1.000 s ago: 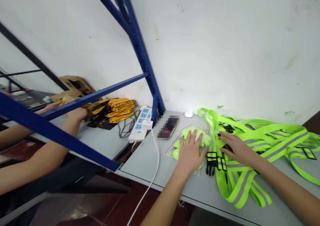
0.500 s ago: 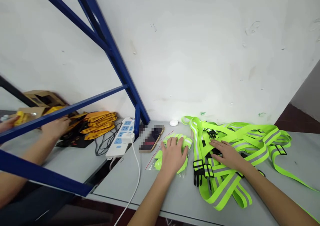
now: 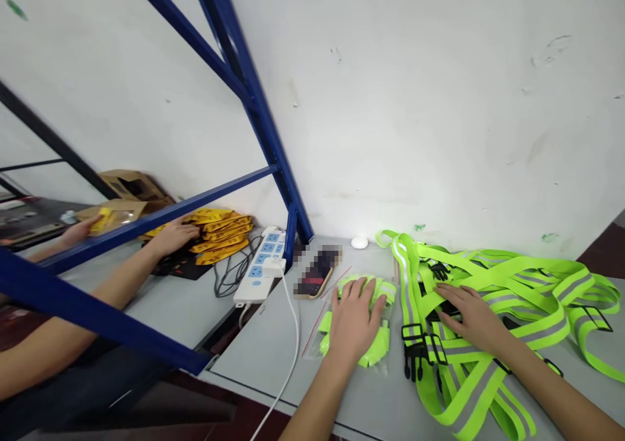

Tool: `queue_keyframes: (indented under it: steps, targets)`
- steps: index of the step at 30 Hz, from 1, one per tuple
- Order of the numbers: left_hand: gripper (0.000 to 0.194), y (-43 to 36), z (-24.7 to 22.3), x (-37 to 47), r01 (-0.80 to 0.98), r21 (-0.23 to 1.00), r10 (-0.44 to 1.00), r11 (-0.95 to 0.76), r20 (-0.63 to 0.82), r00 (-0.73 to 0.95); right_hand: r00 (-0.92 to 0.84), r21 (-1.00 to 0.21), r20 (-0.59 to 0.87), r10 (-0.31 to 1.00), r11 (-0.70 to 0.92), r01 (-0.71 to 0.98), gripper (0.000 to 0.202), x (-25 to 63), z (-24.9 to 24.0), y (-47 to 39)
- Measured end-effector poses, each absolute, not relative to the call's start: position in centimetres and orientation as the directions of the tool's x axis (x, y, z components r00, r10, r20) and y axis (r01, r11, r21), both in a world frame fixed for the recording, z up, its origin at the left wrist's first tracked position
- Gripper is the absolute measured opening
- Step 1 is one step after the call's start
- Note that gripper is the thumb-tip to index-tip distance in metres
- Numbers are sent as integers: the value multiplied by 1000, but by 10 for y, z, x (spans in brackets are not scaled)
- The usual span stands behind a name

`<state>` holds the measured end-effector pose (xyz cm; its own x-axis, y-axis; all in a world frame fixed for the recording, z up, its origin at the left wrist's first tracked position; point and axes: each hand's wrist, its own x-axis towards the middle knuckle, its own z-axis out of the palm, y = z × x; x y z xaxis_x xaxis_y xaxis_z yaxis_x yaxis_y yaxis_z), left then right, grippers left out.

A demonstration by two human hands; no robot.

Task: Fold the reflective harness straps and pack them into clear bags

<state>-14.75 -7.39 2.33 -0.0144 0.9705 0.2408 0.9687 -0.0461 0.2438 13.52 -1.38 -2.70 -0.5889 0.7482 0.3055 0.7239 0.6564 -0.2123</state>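
My left hand (image 3: 355, 317) lies with fingers spread on a clear plastic bag (image 3: 378, 356) that has folded lime-green reflective strap inside. On the right, my right hand (image 3: 471, 316) rests flat, fingers apart, on a loose heap of lime-green straps (image 3: 527, 298) with grey reflective stripes. Black side-release buckles (image 3: 414, 359) and black slider rings show along the near left side of the heap. Neither hand is gripping anything.
Behind the bag lie a phone (image 3: 319, 271) and a small white case (image 3: 359, 242). A power strip (image 3: 258, 268) with a white cable stands left, beside a blue metal frame (image 3: 263, 128). Beyond it, another person's hand (image 3: 178, 236) touches yellow packets (image 3: 224, 236).
The view has shifted, so things on the table appear farther right. My hands remain on the bag and the straps. The other person's hand has moved closer to the yellow packets.
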Motion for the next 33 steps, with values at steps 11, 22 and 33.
queue_keyframes:
  steps: [11, 22, 33]
  targets:
    - [116, -124, 16, -190, 940, 230, 968, -251, 72, 241, -820, -414, -62, 569, 733, 540, 42, 30, 50, 40]
    - [110, -132, 20, -188, 945, 278, 985, -175, 46, 169, -748, -206, -199, 633, 720, 663, 66, 0, 22, 73]
    - [66, -118, 28, -167, 936, 300, 978, -185, -33, 204, -785, -87, -216, 580, 790, 607, 51, -3, 20, 89]
